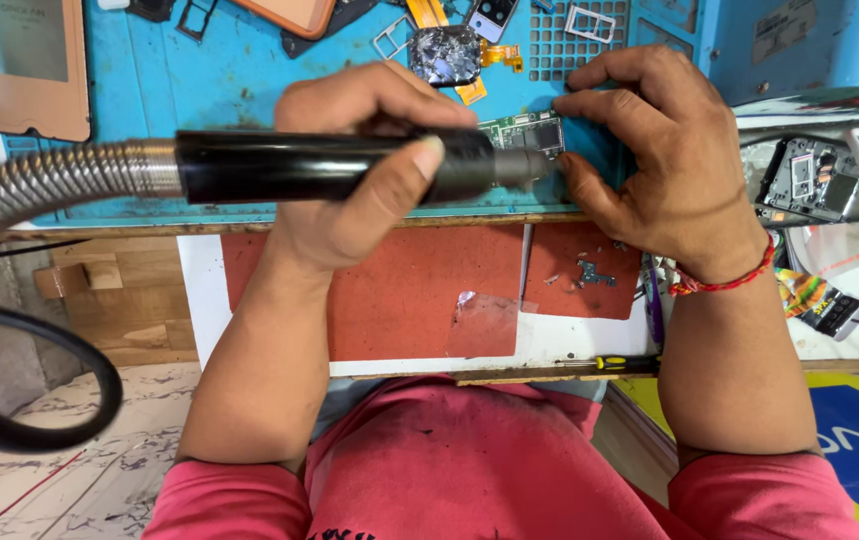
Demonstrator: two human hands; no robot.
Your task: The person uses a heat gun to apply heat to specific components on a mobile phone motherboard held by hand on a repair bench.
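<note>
Head view. My left hand (370, 170) is wrapped around a black cylindrical hot-air handpiece (330, 166), thumb laid across its barrel; the barrel lies level, nozzle pointing right. A ribbed metal hose (50, 180) runs off its rear end toward the left edge of the surface (200, 90), which is covered by a blue mat. The nozzle tip sits just at a small green circuit board (528, 132), which lies on the mat near the front edge of the surface, about mid-width.

My right hand (660, 150) is curled over the board's right side, fingertips (575, 100) pressing on or just beside it; I cannot tell whether it pinches a tool. A red thread band (725, 282) circles that wrist.

Behind the board: a cracked camera module (445, 55) with an orange flex strip. Far left corner: a tan phone case (25, 65). Below the front edge lie two red pads (400, 300), the smaller one bearing a small metal bracket (590, 272). A yellow-handled screwdriver (600, 363) lies along the lower ledge. An opened phone body (810, 180) sits at the right edge.
</note>
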